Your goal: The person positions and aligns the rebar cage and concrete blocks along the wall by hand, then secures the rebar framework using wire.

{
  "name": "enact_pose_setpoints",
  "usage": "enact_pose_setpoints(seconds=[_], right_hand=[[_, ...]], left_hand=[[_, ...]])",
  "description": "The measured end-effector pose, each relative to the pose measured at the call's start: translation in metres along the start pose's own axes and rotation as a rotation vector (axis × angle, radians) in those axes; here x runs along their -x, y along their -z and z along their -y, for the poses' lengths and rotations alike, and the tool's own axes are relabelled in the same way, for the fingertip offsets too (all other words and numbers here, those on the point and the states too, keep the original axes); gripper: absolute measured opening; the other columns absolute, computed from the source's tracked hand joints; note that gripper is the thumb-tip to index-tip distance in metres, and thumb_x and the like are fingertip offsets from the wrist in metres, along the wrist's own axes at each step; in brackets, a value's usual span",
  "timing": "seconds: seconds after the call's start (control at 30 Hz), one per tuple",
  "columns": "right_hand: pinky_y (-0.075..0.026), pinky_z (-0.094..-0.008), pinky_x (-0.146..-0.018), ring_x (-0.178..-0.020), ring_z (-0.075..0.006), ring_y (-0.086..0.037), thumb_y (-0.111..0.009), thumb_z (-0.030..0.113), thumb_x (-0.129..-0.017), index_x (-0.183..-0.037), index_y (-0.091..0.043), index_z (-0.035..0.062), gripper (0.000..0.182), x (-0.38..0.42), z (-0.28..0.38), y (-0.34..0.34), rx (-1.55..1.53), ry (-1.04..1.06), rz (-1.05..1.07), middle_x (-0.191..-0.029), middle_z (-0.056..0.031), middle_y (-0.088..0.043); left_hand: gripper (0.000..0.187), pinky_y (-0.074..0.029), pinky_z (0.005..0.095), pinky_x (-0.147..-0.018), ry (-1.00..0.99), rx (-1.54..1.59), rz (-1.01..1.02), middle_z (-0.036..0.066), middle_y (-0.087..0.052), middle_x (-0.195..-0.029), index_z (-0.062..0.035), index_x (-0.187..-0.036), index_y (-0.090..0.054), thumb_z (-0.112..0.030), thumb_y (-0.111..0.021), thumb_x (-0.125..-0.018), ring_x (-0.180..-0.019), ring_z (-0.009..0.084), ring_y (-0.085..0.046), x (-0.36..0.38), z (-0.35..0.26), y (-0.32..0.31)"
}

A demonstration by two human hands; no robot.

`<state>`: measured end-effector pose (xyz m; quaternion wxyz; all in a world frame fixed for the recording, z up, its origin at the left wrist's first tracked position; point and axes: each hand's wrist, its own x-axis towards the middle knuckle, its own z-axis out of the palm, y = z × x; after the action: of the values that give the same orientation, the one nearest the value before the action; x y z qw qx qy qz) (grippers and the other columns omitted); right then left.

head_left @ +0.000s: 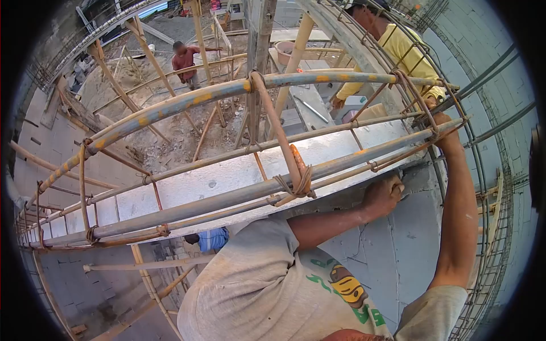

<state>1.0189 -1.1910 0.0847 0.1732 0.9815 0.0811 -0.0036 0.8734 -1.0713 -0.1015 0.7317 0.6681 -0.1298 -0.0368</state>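
My right hand (447,134) is raised at the right and closed around the end of a curved steel reinforcing bar (364,154), where bars and tie wire meet. My left hand (383,196) is curled closed below the bars, against the grey block wall (418,181); what it holds, if anything, is hidden. The rusty reinforcing cage (296,170), its stirrups tied with wire, spans the view above a pale block course (210,184). Just above my right hand, a co-worker's hand (434,102) touches the cage's end.
The co-worker in a yellow shirt (401,48) stands behind the bars. Another person in red (185,59) is farther off on rubble ground. Someone in blue (211,240) is below. Timber props (136,51), a bucket (284,52) and vertical bars (483,170) surround the work.
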Motion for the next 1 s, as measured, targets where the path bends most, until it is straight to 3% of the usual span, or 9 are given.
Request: enact_pose_setpoints(seconds=[0.1,0.23,0.33,0.43,0.5,0.67,0.8,0.87,1.0], right_hand=[[-0.053,-0.0481,-0.088,-0.105,-0.0392,-0.065,-0.058,0.024,-0.088,-0.126,-0.055,0.0058,0.042,0.002,0.0,-0.007,0.033,0.051,-0.182,-0.116,-0.0231,-0.065],[-0.053,-0.0462,-0.085,-0.096,-0.0389,-0.067,-0.051,0.014,-0.082,-0.085,-0.072,-0.0014,0.026,-0.002,0.0,-0.007,-0.047,0.062,-0.164,-0.097,-0.024,-0.07],[-0.054,-0.0466,-0.082,-0.09,-0.0403,-0.068,-0.051,0.015,-0.078,-0.09,-0.071,-0.0023,0.029,-0.016,-0.01,-0.011,0.008,0.059,-0.082,-0.097,-0.0274,-0.068],[-0.055,-0.0474,-0.077,-0.088,-0.0389,-0.069,-0.05,0.019,-0.079,-0.091,-0.071,-0.0012,0.031,-0.01,-0.001,0.005,0.442,0.217,0.077,-0.095,-0.0259,-0.069],[-0.054,-0.0485,-0.079,-0.091,-0.0371,-0.069,-0.049,0.022,-0.081,-0.093,-0.071,0.0004,0.033,-0.015,-0.006,-0.007,-0.02,-0.011,-0.058,-0.098,-0.0238,-0.07],[-0.054,-0.0457,-0.078,-0.093,-0.0339,-0.069,-0.054,0.022,-0.08,-0.098,-0.071,0.0012,0.033,-0.015,-0.01,-0.002,-0.006,0.025,0.011,-0.101,-0.0219,-0.07],[-0.055,-0.0384,-0.073,-0.088,-0.0294,-0.07,-0.064,0.017,-0.075,-0.096,-0.07,-0.0002,0.027,-0.001,0.009,0.023,0.461,0.231,0.063,-0.095,-0.0174,-0.07],[-0.054,-0.0361,-0.07,-0.086,-0.026,-0.069,-0.067,0.013,-0.073,-0.092,-0.069,-0.0009,0.024,0.014,0.024,0.045,0.183,0.132,0.053,-0.093,-0.0151,-0.07],[-0.054,-0.0372,-0.061,-0.076,-0.0209,-0.068,-0.07,0.009,-0.071,-0.089,-0.068,-0.003,0.022,0.011,0.019,0.035,0.142,0.152,-0.036,-0.083,-0.0117,-0.069]], left_hand=[[0.02,-0.05,0.0389,-0.071,0.046,-0.022,0.047,0.008,-0.068,-0.071,-0.0041,-0.093,-0.062,-0.023,-0.056,-0.095,-0.07,0.0254,-0.067,0.001,-0.01,0.007],[0.021,-0.05,0.0343,-0.061,0.084,0.075,0.047,0.006,-0.068,-0.072,-0.0046,-0.096,-0.063,-0.024,-0.056,-0.097,-0.06,0.0173,-0.064,0.001,-0.007,-0.004],[0.022,-0.049,0.0308,-0.054,0.21,0.255,0.053,0.005,-0.066,-0.069,-0.005,-0.094,-0.062,-0.026,-0.057,-0.097,-0.055,0.0127,-0.061,0.001,-0.006,-0.007],[0.018,-0.047,0.0265,-0.051,0.241,0.306,0.099,0.006,-0.064,-0.07,-0.0026,-0.093,-0.06,-0.02,-0.057,-0.1,-0.053,0.0112,-0.056,0.001,-0.011,-0.01],[0.018,-0.046,0.0264,-0.05,0.246,0.363,0.113,0.005,-0.063,-0.07,-0.0033,-0.094,-0.059,-0.02,-0.057,-0.1,-0.052,0.0109,-0.055,0.001,-0.011,-0.014],[0.019,-0.045,0.029,-0.047,0.243,0.418,0.086,0.006,-0.063,-0.066,-0.0019,-0.09,-0.06,-0.019,-0.057,-0.098,-0.049,0.0121,-0.057,-0.001,-0.016,-0.015],[0.02,-0.045,0.0284,-0.047,0.187,0.468,0.132,0.005,-0.063,-0.066,-0.0017,-0.09,-0.06,-0.02,-0.057,-0.098,-0.049,0.0113,-0.054,-0.005,-0.03,-0.012],[0.02,-0.044,0.0277,-0.047,0.192,0.456,0.149,0.005,-0.063,-0.066,-0.0016,-0.09,-0.06,-0.02,-0.058,-0.098,-0.049,0.0108,-0.054,-0.008,-0.032,-0.012],[0.02,-0.04,0.0249,-0.046,0.244,0.425,0.077,0.003,-0.062,-0.066,-0.0044,-0.089,-0.059,-0.022,-0.059,-0.099,-0.049,0.0087,-0.051,-0.011,-0.015,-0.013]])
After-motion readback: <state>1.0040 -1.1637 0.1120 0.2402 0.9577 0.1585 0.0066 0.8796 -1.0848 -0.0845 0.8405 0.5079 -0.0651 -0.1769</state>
